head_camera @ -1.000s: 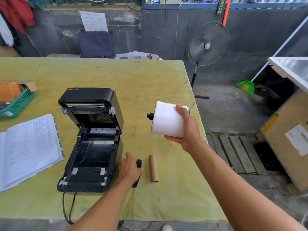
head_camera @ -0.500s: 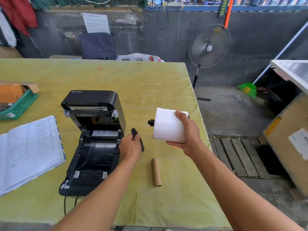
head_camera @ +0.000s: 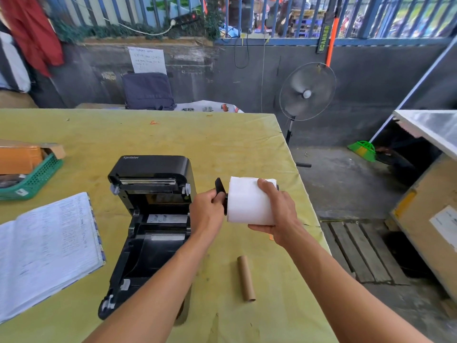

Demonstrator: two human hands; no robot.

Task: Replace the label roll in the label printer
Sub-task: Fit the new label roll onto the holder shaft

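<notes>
The black label printer [head_camera: 150, 226] stands on the yellow-green table [head_camera: 173, 137] with its lid tipped up and its roll bay bare. My right hand [head_camera: 277, 214] grips a fat white label roll [head_camera: 244, 201] in the air just right of the printer. A black spindle runs through the roll. My left hand [head_camera: 207, 214] pinches a black spindle end piece [head_camera: 219, 188] against the roll's left face. An empty brown cardboard core [head_camera: 246, 278] lies on the table below the roll.
An open notebook [head_camera: 47, 248] lies left of the printer. A green basket [head_camera: 32, 179] with a cardboard box sits at the far left. The table's right edge falls to a concrete floor with a wooden pallet [head_camera: 358, 251] and a standing fan [head_camera: 306, 92].
My left hand picked the black end piece up from the table beside the core and carried it up to the left end of the roll. The right hand held the roll nearly still.
</notes>
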